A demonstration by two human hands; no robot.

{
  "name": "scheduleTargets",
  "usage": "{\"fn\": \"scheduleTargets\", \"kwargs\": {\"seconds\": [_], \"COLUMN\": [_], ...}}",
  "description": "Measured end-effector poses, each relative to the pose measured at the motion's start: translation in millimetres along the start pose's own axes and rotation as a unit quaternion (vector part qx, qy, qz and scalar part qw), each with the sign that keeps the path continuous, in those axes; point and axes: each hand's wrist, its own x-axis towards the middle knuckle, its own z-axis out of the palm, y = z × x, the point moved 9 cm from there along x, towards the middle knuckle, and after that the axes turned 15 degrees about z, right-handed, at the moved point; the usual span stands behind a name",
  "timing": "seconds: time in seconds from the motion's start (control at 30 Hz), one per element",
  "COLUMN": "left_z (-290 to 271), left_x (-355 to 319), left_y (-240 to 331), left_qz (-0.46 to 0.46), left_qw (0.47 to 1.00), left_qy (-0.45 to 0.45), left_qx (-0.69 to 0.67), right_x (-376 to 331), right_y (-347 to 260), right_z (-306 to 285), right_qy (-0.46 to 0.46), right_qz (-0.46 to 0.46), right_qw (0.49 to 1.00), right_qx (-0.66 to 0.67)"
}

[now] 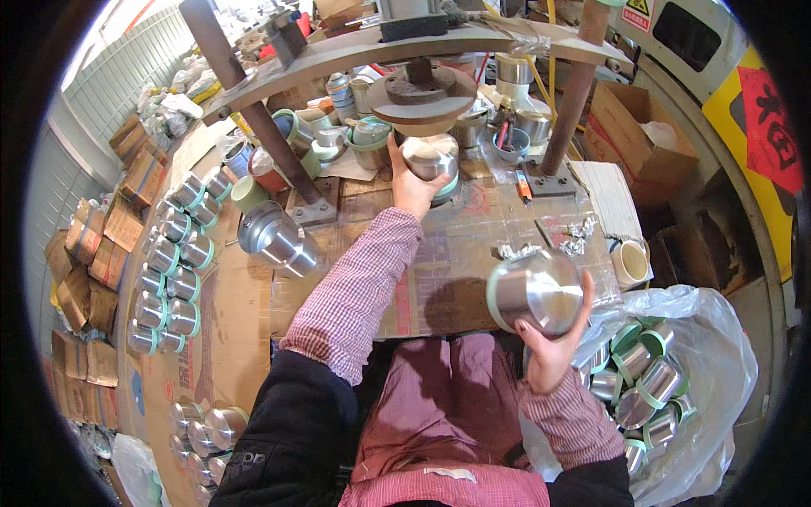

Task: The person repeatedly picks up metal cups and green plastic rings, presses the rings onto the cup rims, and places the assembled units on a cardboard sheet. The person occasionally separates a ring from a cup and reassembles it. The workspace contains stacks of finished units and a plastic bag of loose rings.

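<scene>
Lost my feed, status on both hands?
Left hand grips metal cup under the press disc. Right hand holds a second cup. Nothing blocking.

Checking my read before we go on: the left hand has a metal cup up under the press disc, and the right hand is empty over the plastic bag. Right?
Not quite. The head view shows the right hand is not empty: it holds a second metal cup above the plastic bag. The left hand does hold a metal cup under the press disc.
</scene>
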Motion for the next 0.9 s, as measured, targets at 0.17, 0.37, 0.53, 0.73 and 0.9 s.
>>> {"fn": "scheduleTargets", "kwargs": {"seconds": [0.17, 0.37, 0.53, 0.73, 0.9], "left_z": [-23, -123, -303, -459, -496], "left_x": [-29, -145, -236, -383, -397], "left_y": [17, 150, 213, 230, 223], "left_qz": [-0.034, 0.057, -0.048, -0.278, -0.302], "left_qw": [0.997, 0.968, 0.859, 0.684, 0.736], "left_qy": [-0.016, -0.183, -0.21, -0.262, -0.167], "left_qx": [0.072, 0.16, 0.464, 0.621, 0.583], "right_x": [-41, -62, -63, -62, -58], "right_y": [-3, 11, 14, 21, 26], "right_z": [-57, -85, -84, -58, -44], "right_qy": [0.081, 0.109, 0.103, 0.07, 0.035], "right_qz": [0.009, 0.045, 0.043, 0.04, 0.056], "right_qw": [0.997, 0.993, 0.994, 0.997, 0.998], "right_qx": [-0.007, -0.012, -0.016, -0.008, -0.015]}}
